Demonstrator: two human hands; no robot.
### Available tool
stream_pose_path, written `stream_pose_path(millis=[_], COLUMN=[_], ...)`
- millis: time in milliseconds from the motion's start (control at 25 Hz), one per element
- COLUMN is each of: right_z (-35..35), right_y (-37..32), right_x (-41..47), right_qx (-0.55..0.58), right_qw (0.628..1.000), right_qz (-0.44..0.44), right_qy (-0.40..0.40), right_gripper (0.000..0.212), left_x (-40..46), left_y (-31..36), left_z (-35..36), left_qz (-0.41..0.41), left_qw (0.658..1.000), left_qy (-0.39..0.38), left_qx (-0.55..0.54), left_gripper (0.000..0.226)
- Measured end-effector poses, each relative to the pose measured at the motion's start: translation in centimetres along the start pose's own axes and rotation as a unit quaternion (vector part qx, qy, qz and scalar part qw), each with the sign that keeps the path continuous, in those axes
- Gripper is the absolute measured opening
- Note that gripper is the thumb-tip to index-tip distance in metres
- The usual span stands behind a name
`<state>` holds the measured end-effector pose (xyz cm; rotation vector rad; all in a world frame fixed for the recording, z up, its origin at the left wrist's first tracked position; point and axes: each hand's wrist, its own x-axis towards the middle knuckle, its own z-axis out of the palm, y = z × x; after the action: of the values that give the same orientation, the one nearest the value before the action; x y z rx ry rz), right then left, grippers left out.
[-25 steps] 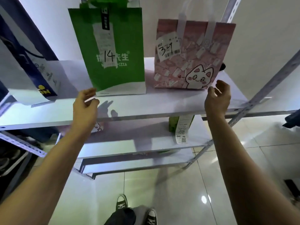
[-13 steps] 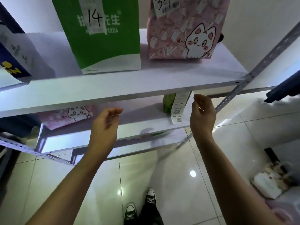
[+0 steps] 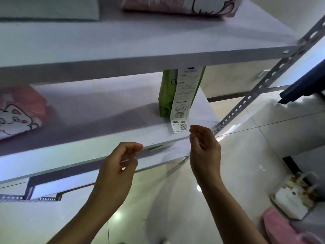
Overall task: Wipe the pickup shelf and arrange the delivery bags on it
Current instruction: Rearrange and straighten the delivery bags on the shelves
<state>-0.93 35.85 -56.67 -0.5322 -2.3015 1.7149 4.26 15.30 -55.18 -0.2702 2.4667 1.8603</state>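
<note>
Head view: both hands are raised before the middle shelf [image 3: 105,138], holding nothing. Left hand [image 3: 119,166] fingers loosely curled; right hand [image 3: 204,148] fingers likewise, just below the receipt [image 3: 182,106] hanging from the green bag [image 3: 166,95] on that shelf. Pink cat bag [image 3: 17,111] sits at its left end.
</note>
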Motion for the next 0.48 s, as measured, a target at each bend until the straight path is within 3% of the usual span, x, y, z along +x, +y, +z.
stream_pose_path(millis=[280, 480], right_z=[0.5, 1.7], right_y=[5.3, 7.1], right_x=[6.6, 6.0], right_qx=[-0.013, 0.000], right_qw=[0.999, 0.997], right_qz=[-0.016, -0.019], right_qy=[-0.035, -0.080], right_gripper=[0.024, 0.023], left_x=[5.8, 4.2], left_y=[-2.9, -5.5], left_z=[6.9, 8.1], left_qz=[0.024, 0.002], left_qw=[0.999, 0.999], left_qy=[0.020, 0.040], left_qx=[-0.003, -0.008], left_gripper=[0.035, 0.035])
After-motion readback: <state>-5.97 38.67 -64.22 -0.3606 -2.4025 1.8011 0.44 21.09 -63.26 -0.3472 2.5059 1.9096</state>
